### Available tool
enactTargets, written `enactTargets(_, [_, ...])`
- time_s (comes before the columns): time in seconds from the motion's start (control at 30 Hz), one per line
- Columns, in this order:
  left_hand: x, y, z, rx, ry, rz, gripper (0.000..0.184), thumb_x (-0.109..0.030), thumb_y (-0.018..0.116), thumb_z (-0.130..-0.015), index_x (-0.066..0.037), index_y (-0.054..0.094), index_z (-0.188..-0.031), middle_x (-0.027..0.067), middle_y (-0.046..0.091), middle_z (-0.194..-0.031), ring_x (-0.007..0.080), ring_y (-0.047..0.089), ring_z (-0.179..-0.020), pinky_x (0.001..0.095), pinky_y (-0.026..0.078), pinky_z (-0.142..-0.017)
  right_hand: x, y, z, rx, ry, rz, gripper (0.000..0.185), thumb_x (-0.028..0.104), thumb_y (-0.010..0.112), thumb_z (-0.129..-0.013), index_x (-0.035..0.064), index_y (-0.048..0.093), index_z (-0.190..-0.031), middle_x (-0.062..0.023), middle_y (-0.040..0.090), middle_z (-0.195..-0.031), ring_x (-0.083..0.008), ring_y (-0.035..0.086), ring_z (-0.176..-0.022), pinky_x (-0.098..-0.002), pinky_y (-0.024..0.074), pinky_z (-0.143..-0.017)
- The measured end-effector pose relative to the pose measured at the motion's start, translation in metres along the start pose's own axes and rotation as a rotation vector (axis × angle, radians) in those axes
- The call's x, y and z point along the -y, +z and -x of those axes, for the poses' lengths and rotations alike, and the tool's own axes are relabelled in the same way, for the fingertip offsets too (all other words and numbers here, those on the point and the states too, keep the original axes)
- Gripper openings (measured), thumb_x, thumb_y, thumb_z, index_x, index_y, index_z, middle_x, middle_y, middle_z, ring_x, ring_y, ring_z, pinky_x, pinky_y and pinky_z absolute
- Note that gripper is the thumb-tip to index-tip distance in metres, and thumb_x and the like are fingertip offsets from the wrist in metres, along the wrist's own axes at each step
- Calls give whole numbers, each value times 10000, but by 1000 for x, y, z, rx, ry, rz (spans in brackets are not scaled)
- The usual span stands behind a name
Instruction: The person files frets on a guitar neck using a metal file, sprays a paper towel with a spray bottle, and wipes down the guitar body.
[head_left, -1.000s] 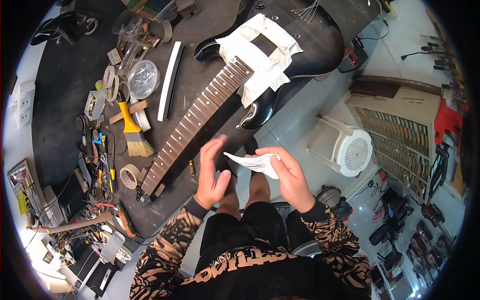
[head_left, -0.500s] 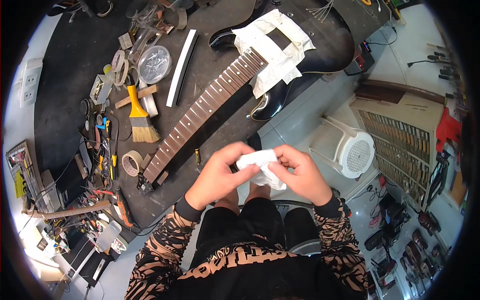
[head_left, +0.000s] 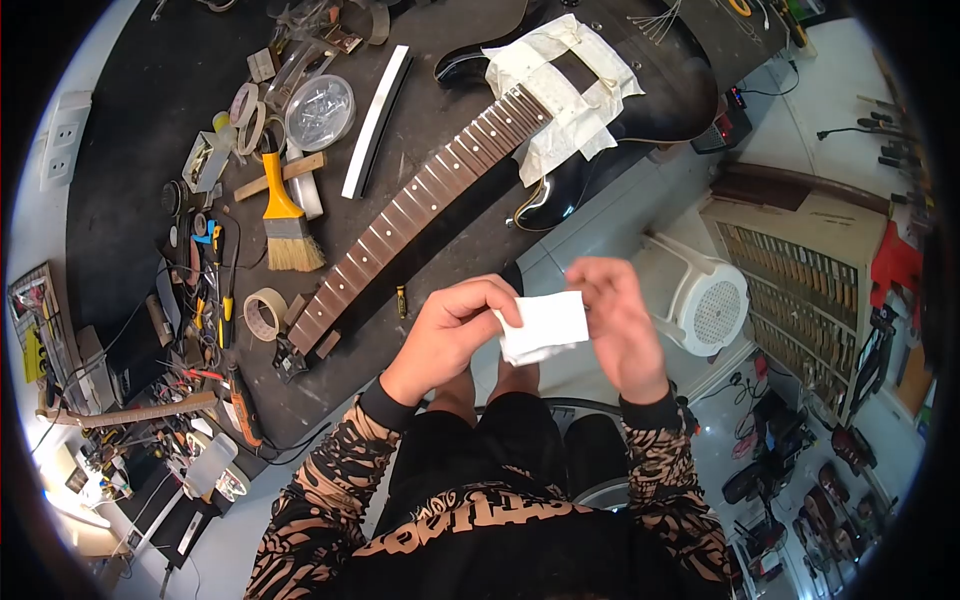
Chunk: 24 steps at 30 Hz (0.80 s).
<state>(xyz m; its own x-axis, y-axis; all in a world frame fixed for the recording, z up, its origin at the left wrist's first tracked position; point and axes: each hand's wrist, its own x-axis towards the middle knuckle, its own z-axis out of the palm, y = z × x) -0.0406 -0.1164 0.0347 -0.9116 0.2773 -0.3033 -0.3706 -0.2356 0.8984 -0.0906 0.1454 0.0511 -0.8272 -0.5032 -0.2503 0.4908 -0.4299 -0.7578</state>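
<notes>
A folded white paper towel or cloth (head_left: 550, 322) is pinched between the thumb and fingers of my left hand (head_left: 450, 325), with layers showing at its lower edge. Just right of it, my right hand (head_left: 622, 325) is off the towel, slightly blurred, its fingers apart and curled a little. Beyond my hands an electric guitar lies on the bench. Its dark fretboard (head_left: 420, 210) runs diagonally up to the dark glossy body (head_left: 665, 75), which is partly covered by whitish masking tape (head_left: 560, 135) around a rectangular opening.
On the dark workbench (head_left: 130, 200) sit a yellow-handled brush (head_left: 290, 230), a tape roll (head_left: 265, 313), a round clear container (head_left: 320, 112), a white-and-black bar (head_left: 377, 120) and a small screwdriver (head_left: 402, 302). A white stool (head_left: 712, 305) stands at right, beside a tool rack (head_left: 790, 285).
The right hand has let go of the towel and moved slightly right and up. The towel is now flatter and neatly folded in my left hand. The view has shifted slightly.
</notes>
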Motion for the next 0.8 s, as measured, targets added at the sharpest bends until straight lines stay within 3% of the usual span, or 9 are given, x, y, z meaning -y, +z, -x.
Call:
enactTargets(0.07, [1, -4, -2, 14, 30, -132, 209, 97, 578, -998, 10, 748, -1084, 60, 725, -1104, 159, 690, -1042, 319, 541, -966, -4, 12, -3, -94, 144, -245, 323, 109, 571, -1169, -4, 683, -1451, -127, 680, -1473, -200, 636, -1328, -375, 498, -1134])
enactTargets(0.13, [3, -10, -4, 27, 54, -268, 243, 98, 556, -981, 9, 741, -1110, 73, 717, -1108, 175, 692, -1025, 317, 540, -962, -17, 10, -3, -91, 245, -130, 388, 151, 576, -1189, -21, 645, -1530, -121, 674, -1528, -180, 632, -1366, -363, 498, -1148])
enactTargets(0.2, [9, -9, -5, -70, 41, -205, 237, 70, 589, -991, 0, 721, -1175, 85, 716, -1147, 195, 703, -1044, 330, 554, -955, -23, -14, -1, -104, 334, 239, 414, 152, 586, -1202, -21, 641, -1573, -115, 713, -1487, -146, 662, -1343, -344, 516, -1150])
enactTargets(0.27, [21, -6, -11, -196, 45, -176, 270, 47, 627, -995, -10, 693, -1251, 99, 713, -1191, 212, 713, -1073, 339, 566, -957, -26, -29, -10, -219, 273, 398, 402, 135, 579, -1207, -27, 651, -1568, -111, 741, -1438, -140, 688, -1301, -337, 533, -1138])
enactTargets(0.33, [43, -9, -22, -361, 61, -180, 347, 26, 670, -994, -23, 657, -1338, 115, 707, -1241, 226, 723, -1111, 346, 575, -966, -20, -22, -30, -483, -152, 576, 396, 118, 558, -1217, -44, 644, -1568, -143, 743, -1452, -162, 695, -1316, -332, 522, -1157])
enactTargets(0.37, [46, -15, -31, -401, 99, -470, 479, -37, 771, -982, -45, 624, -1438, 141, 701, -1299, 288, 715, -1202, 405, 575, -1032, -12, -14, -41, -567, -331, 839, 404, 102, 515, -1228, -68, 621, -1579, -155, 717, -1516, -190, 683, -1357, -353, 513, -1180])
enactTargets(0.47, [56, -16, -54, -438, 230, -900, 551, -100, 843, -959, -62, 635, -1468, 154, 695, -1329, 358, 682, -1261, 458, 552, -1087, -20, -39, -79, -303, -649, 1366, 522, -58, 528, -1104, -24, 606, -1620, -213, 610, -1687, -350, 564, -1591, -445, 433, -1300])
enactTargets(0.53, [61, -15, -66, -432, 300, -984, 529, -115, 844, -963, -70, 658, -1456, 140, 701, -1318, 377, 673, -1217, 465, 559, -1055, -37, -44, -91, -127, -596, 1635, 606, -72, 593, -1018, 12, 616, -1618, -198, 617, -1672, -399, 523, -1610, -538, 401, -1329])
enactTargets(0.8, [83, -27, -88, -444, 422, -990, 287, -152, 851, -951, -81, 797, -1224, 93, 733, -1120, 364, 705, -1006, 480, 576, -885, -65, -47, -68, 149, -558, 1703, 632, -24, 621, -980, 13, 619, -1611, -157, 601, -1702, -350, 510, -1633, -585, 337, -1361])
